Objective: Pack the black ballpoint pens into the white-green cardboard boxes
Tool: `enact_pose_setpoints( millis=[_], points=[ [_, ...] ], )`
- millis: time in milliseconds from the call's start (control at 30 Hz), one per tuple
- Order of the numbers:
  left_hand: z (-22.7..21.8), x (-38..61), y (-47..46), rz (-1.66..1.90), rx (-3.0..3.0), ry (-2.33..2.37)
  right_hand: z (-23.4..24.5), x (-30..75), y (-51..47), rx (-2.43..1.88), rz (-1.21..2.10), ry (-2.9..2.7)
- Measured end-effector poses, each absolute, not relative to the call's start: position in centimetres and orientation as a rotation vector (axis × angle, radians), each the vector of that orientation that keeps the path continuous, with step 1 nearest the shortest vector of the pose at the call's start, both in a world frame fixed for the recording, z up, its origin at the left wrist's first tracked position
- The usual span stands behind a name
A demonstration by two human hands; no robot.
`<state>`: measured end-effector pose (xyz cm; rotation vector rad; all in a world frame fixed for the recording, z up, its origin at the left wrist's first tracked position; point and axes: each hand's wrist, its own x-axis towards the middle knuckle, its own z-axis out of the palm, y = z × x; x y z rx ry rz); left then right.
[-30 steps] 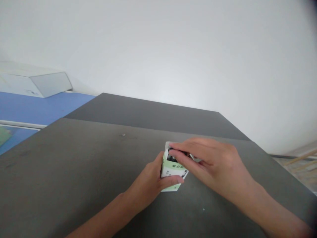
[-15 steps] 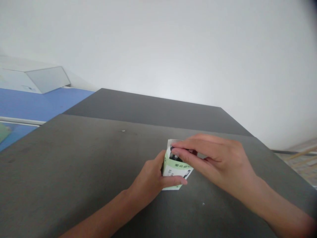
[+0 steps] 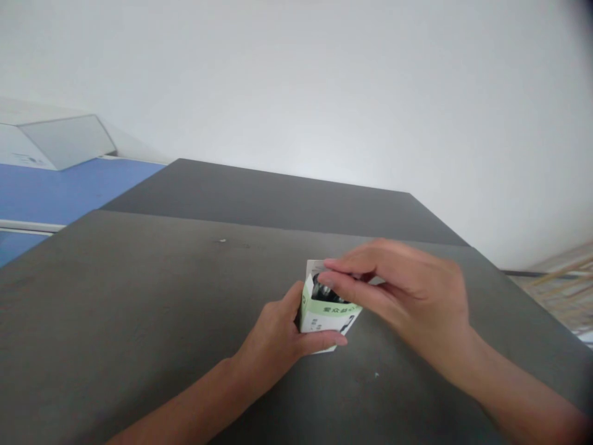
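Note:
My left hand (image 3: 282,330) is wrapped round a small white and light-green carton (image 3: 319,321) with dark printed characters, its thumb across the front. The carton's top is open, with a pale flap (image 3: 313,267) standing up at the back. Inside the mouth shows a shiny black object (image 3: 324,292), whose kind I cannot make out. Over the opening, my right hand (image 3: 407,290) is closed in a pinch, thumb and fingertips close together at the carton's top. What lies between those fingertips, if anything, is hidden.
The dark grey table (image 3: 162,290) lies under both hands, with small pale specks on it. To the left stands a blue surface (image 3: 78,191) bearing a large white box (image 3: 69,145). A white wall (image 3: 296,86) rises behind. Wooden slats (image 3: 563,290) show at far right.
My right hand has risen slightly from the carton's mouth, and more of the black object shows. My left hand keeps its hold. The whole view has shifted a little.

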<state>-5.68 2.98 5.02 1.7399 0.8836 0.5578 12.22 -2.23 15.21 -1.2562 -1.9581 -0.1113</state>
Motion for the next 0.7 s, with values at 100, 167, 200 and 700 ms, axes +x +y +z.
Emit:
enact_pose_setpoints(
  millis=[100,167,200,700],
  points=[
    [4.9,-5.7,3.0,0.577,1.757,0.894,14.8,12.6,-2.2,-1.199,-0.176,-2.042],
    [4.8,-5.8,3.0,0.582,1.757,0.893,14.7,12.9,-2.2,-1.174,-0.206,-2.097],
    [4.8,-5.8,3.1,0.584,1.756,0.885,14.6,13.0,-2.2,-1.155,-0.208,-2.127],
    [4.7,-6.1,3.0,0.558,1.756,0.813,14.1,13.0,-2.8,-1.064,-0.095,-2.116]
  ],
)
